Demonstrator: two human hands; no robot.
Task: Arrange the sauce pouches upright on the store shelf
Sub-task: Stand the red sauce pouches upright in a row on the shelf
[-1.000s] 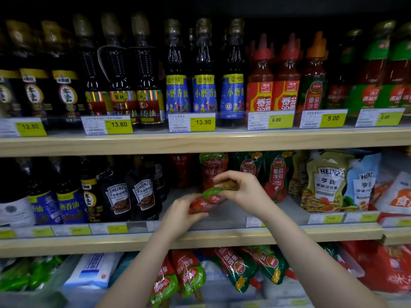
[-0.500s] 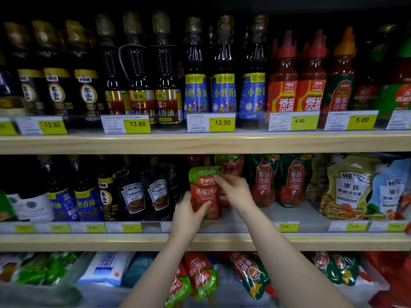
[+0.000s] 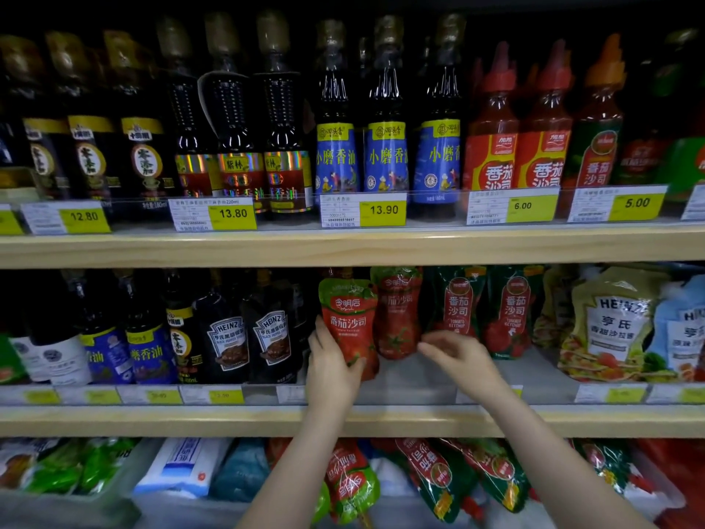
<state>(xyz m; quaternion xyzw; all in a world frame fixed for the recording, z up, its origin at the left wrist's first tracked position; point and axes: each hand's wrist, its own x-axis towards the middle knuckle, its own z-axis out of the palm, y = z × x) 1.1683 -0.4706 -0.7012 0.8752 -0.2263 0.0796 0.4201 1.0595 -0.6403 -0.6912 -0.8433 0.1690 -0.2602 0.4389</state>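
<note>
A red ketchup pouch with a green top [image 3: 348,318] stands upright on the middle shelf [image 3: 381,418]. My left hand [image 3: 332,366] grips its lower left side, thumb across the front. My right hand [image 3: 457,355] hovers just right of it with relaxed fingers, holding nothing. A second red pouch [image 3: 396,311] stands upright behind it. Two green-and-red ketchup pouches [image 3: 457,303] [image 3: 513,307] stand further right.
Dark Heinz bottles [image 3: 267,337] stand left of the pouches, Heinz salad pouches [image 3: 610,326] lean at the right. Oil and ketchup bottles [image 3: 385,120] fill the top shelf. Several pouches [image 3: 351,479] lie flat on the bottom shelf.
The pouch went from lying tilted in both hands to standing upright on the shelf. My right hand let go of its top and dropped to the right.
</note>
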